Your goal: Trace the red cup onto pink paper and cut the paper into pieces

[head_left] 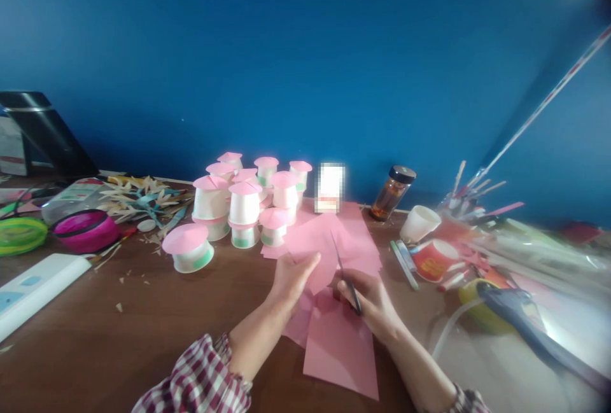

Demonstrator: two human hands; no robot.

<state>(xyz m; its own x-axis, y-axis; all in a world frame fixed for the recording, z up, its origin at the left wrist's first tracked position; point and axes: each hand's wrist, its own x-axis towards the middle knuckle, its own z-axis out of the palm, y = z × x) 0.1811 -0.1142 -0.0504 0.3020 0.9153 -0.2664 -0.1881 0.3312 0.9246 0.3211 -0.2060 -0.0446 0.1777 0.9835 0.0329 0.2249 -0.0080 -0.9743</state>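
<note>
My left hand (292, 276) holds the edge of a pink paper sheet (329, 244) between thumb and fingers, just above the brown table (143, 324). My right hand (367, 298) is closed around a pair of scissors (344, 272) whose blades point up and away into the paper. More pink sheets (341, 349) lie under both wrists. Behind the hands stands a cluster of white paper cups with pink paper lids (245, 200), and one lidded cup (188, 249) sits apart at the front left.
A dark-capped bottle (393, 193) stands at the blue wall. A tipped white cup (419, 223), a red cup (432, 261), pens and a glue gun (520, 317) crowd the right. Pink (86, 230) and green (21, 235) bowls, wood scraps (143, 200) and a white box (35, 286) lie at left.
</note>
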